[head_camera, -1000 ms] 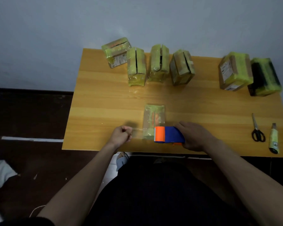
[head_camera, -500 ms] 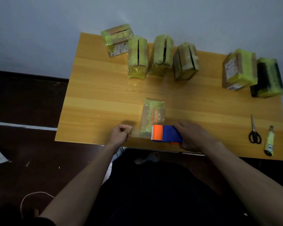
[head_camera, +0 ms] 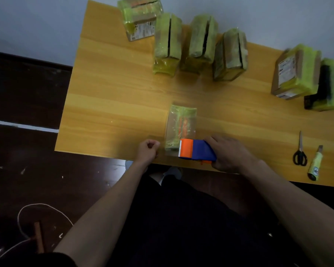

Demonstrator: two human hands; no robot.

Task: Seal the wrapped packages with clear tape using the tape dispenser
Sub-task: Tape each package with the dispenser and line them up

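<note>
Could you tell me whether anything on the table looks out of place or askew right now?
Mostly tidy. The leftmost package in the back row sits turned at an angle, unlike the three packages standing beside it. The utility knife lies close to the table's near edge.

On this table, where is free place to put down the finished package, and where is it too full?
Bare wood lies on the table's left part, left of the flat package and below the back row of packages. Another patch lies between the flat package and the scissors. Crowded: the back edge, the two packages at right, and the near edge around the tape dispenser.
</note>
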